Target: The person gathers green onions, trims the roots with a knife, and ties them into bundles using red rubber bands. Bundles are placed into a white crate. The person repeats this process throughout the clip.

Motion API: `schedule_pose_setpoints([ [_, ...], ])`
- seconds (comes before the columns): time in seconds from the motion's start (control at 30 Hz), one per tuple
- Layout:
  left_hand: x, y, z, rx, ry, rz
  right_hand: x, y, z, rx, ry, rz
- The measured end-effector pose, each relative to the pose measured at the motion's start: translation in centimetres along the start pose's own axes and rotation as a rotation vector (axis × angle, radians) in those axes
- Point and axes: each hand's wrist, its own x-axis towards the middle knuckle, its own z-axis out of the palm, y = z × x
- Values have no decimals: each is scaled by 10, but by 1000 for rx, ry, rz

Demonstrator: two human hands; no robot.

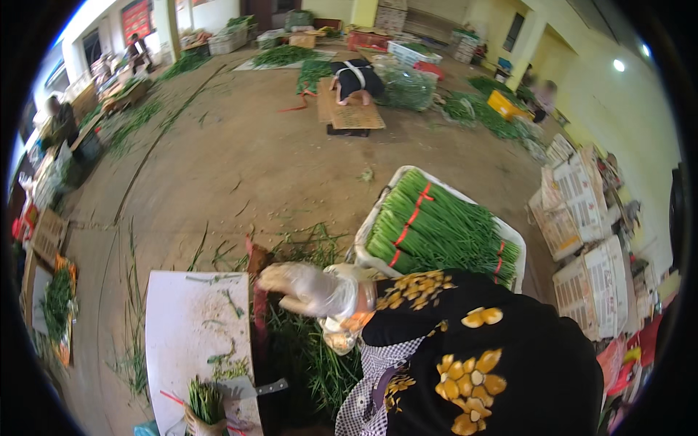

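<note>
My left hand (pixel 198 423), in a pale glove, is wrapped around a bundle of cut green chives (pixel 205 402) at the board's near corner. Red tape ends show beside the bundle. A knife (pixel 256 388) with a riveted dark handle lies across the edge of the white board (pixel 191 327), its blade close to the bundle. My right hand (pixel 300 286), in a whitish glove and a clear wrist cover, reaches past the board's right edge. Its thumb is apart from the fingers, and no object shows in it. Scraps of chives litter the board.
Behind my right arm stands a white crate (pixel 360 242) packed with red-tied chives (pixel 436 229). Loose leaves (pixel 327 354) fill the gap between board and apron. Flattened cartons (pixel 591 289) lean at right. Farther off are a padded low seat (pixel 357 79) and people among greens.
</note>
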Motion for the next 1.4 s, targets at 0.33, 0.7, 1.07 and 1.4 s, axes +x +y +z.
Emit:
schedule_pose_setpoints([
  [0.33, 54, 98, -123, -57, -60, 311, -250, 190, -230, -712, 404, 862],
  [0.7, -7, 617, -103, -691, -152, 1093, -286, 328, -324, -741, 44, 1358],
  [1.07, -8, 785, -16, -311, -45, 1356, -276, 331, -277, -1020, 340, 1163],
  [1.4, -5, 810, 29, -192, -226, 1328, -285, 321, -261, -985, 319, 1080],
])
